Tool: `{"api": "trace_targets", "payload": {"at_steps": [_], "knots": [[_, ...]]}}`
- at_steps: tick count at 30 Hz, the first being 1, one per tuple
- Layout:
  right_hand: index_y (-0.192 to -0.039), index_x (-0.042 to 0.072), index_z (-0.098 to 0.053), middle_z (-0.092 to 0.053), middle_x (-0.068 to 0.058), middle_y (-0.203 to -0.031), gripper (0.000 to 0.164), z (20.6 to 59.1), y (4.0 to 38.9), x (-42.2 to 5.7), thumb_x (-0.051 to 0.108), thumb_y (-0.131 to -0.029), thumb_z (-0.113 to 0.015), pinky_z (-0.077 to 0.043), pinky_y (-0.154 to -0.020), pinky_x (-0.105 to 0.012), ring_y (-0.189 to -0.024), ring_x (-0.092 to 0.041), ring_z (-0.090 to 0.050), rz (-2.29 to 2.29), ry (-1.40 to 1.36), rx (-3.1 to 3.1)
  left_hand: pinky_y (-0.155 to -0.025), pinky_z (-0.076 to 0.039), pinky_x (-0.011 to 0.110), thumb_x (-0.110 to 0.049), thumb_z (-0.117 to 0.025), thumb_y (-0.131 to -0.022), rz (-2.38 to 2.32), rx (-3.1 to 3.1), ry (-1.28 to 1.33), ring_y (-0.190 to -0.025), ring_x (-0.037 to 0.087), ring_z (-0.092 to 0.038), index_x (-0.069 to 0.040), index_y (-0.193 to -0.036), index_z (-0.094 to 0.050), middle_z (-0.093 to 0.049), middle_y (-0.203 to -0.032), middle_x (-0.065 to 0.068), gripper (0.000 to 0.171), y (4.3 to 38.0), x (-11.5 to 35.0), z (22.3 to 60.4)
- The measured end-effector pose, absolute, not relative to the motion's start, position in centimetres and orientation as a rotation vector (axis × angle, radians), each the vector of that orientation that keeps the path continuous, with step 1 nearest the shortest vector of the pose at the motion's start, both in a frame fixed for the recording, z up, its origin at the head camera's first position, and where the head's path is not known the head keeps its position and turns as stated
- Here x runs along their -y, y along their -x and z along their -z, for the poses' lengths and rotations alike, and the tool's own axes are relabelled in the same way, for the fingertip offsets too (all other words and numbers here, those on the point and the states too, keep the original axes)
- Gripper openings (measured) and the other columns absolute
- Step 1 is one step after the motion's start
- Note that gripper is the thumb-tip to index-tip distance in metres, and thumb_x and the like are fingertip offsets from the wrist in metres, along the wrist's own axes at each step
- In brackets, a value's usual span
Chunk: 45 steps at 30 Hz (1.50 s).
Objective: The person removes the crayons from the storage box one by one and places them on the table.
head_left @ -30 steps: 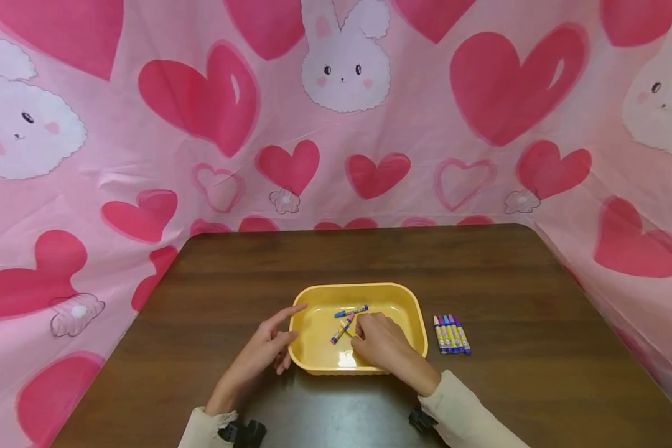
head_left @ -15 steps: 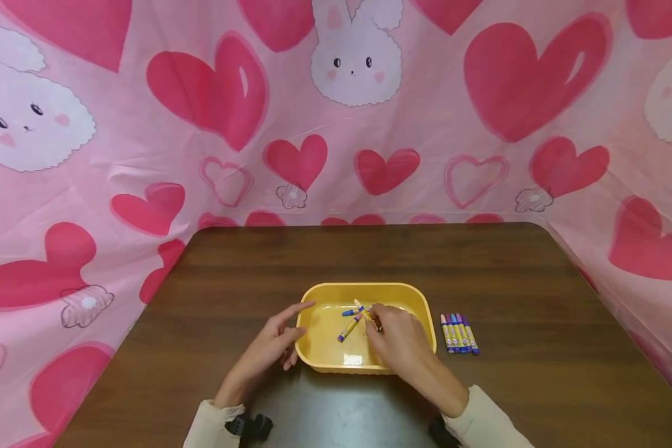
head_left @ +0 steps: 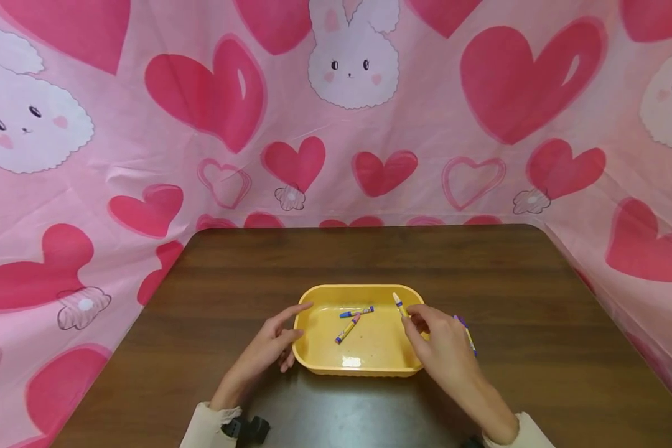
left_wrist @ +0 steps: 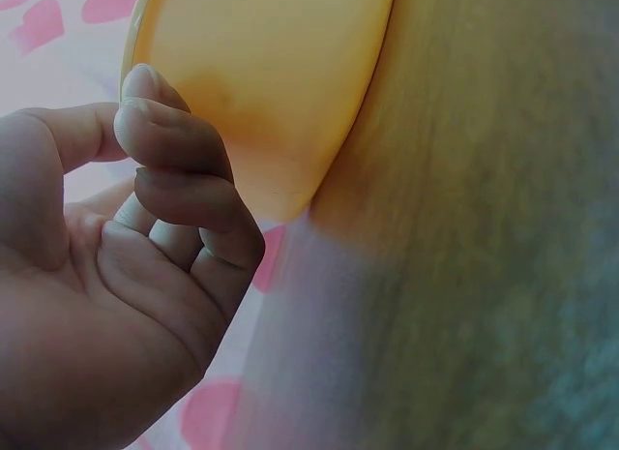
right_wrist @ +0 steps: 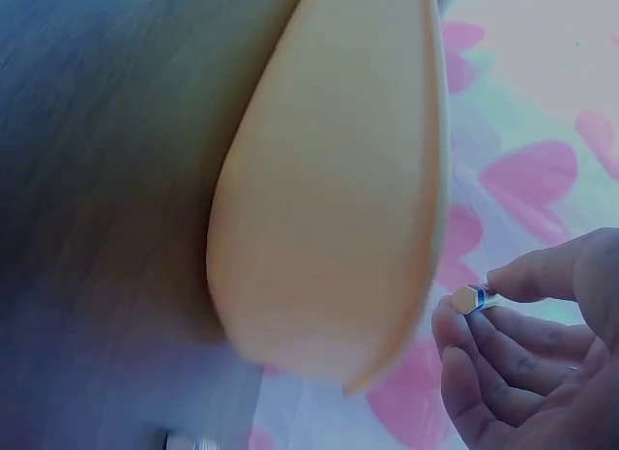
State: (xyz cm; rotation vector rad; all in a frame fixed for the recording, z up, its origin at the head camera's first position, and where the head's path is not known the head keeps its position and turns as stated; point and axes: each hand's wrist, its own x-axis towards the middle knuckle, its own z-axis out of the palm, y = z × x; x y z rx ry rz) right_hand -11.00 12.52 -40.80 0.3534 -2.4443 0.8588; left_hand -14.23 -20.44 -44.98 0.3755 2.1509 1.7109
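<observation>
A yellow plastic tray (head_left: 313,364) sits on the dark wooden table (head_left: 481,267) with two crayons in it, a blue one (head_left: 356,311) and a yellow-wrapped one (head_left: 347,329). My right hand (head_left: 438,339) pinches a pale yellow crayon (head_left: 399,303) above the tray's right rim; the right wrist view shows its end (right_wrist: 470,298) between the fingertips. My left hand (head_left: 270,346) rests against the tray's left wall (left_wrist: 280,102) with loosely curled fingers and holds nothing. Several crayons (head_left: 470,341) lie on the table right of the tray, mostly hidden behind my right hand.
A pink cloth with red hearts and white bunnies (head_left: 347,62) hangs behind and around the table. Bare tabletop stretches beyond the tray to the far edge (head_left: 369,228) and to both sides.
My right hand has lifted a pale yellow crayon out of the tray and moved right, up to the right rim. The left hand stays at the tray's left side.
</observation>
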Motion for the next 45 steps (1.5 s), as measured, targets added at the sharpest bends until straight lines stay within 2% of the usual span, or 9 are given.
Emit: {"api": "trace_targets", "payload": {"at_steps": [6,12,17,22,27,31,35,45], "knots": [[-0.089,0.007,-0.074,-0.069,0.005,-0.074,0.01,40.6,10.8,-15.3,0.003,-0.081,-0.078,-0.053,-0.059,-0.026,-0.065,-0.008,-0.063,-0.887,-0.291,2.352,-0.044,-0.048,0.025,-0.012,-0.053,-0.103,-1.712,-2.14,-0.36,-0.042,0.016,-0.049,-0.015,-0.152,-0.039,-0.055,-0.058,0.011,0.052,14.2,20.4,44.9],[-0.09,0.006,-0.072,-0.069,0.004,-0.073,0.007,41.3,10.9,-18.0,0.004,-0.084,-0.075,-0.049,-0.061,-0.014,-0.065,-0.012,-0.064,-0.926,-0.174,2.375,-0.044,-0.048,0.025,-0.014,-0.053,-0.103,-1.71,-2.146,-0.355,-0.043,0.017,-0.049,-0.015,-0.152,-0.039,-0.055,-0.06,0.017,0.051,14.2,20.5,45.1],[-0.09,0.005,-0.073,-0.07,0.0,-0.075,0.006,42.8,10.5,-19.5,0.009,-0.086,-0.075,-0.047,-0.06,-0.01,-0.066,-0.006,-0.061,-0.984,-0.011,2.418,-0.045,-0.049,0.026,-0.015,-0.052,-0.103,-1.713,-2.137,-0.346,-0.043,0.017,-0.05,-0.017,-0.152,-0.039,-0.055,-0.061,0.017,0.051,14.1,20.6,45.3],[-0.091,0.007,-0.075,-0.073,-0.002,-0.079,0.012,43.9,10.2,-20.6,0.019,-0.088,-0.076,-0.048,-0.059,-0.013,-0.067,-0.001,-0.063,-1.125,0.135,2.517,-0.045,-0.049,0.026,-0.019,-0.052,-0.104,-1.715,-2.142,-0.318,-0.044,0.016,-0.051,-0.019,-0.152,-0.039,-0.054,-0.063,0.012,0.051,14.1,20.7,45.4],[-0.101,0.002,-0.073,-0.074,-0.006,-0.085,0.025,44.6,10.6,-20.9,0.025,-0.091,-0.074,-0.054,-0.061,-0.024,-0.069,-0.01,-0.068,-1.468,0.131,2.674,-0.044,-0.049,0.027,-0.018,-0.052,-0.104,-1.721,-2.163,-0.366,-0.043,0.017,-0.05,-0.016,-0.153,-0.038,-0.054,-0.061,0.013,0.051,14.1,21.1,45.2],[-0.1,-0.001,-0.071,-0.073,-0.008,-0.083,0.024,45.2,10.9,-20.7,0.02,-0.09,-0.075,-0.056,-0.061,-0.027,-0.067,-0.015,-0.068,-1.64,0.14,2.703,-0.042,-0.049,0.028,-0.013,-0.05,-0.104,-1.731,-2.159,-0.443,-0.041,0.018,-0.05,-0.01,-0.153,-0.037,-0.053,-0.058,0.021,0.05,14.3,21.2,45.2],[-0.097,-0.001,-0.071,-0.073,-0.008,-0.081,0.021,45.5,10.8,-20.7,0.018,-0.089,-0.076,-0.056,-0.058,-0.027,-0.064,-0.015,-0.067,-1.629,0.158,2.682,-0.041,-0.048,0.027,-0.01,-0.05,-0.104,-1.746,-2.137,-0.469,-0.04,0.018,-0.049,-0.007,-0.152,-0.036,-0.051,-0.059,0.029,0.05,14.4,21.0,45.4],[-0.101,0.001,-0.073,-0.074,-0.008,-0.081,0.027,45.3,10.9,-22.8,0.027,-0.09,-0.075,-0.054,-0.052,-0.028,-0.061,-0.014,-0.068,-1.404,0.33,2.638,-0.041,-0.048,0.027,-0.012,-0.052,-0.103,-1.75,-2.136,-0.432,-0.04,0.017,-0.049,-0.01,-0.152,-0.038,-0.052,-0.057,0.026,0.05,14.4,20.6,45.4]]}}
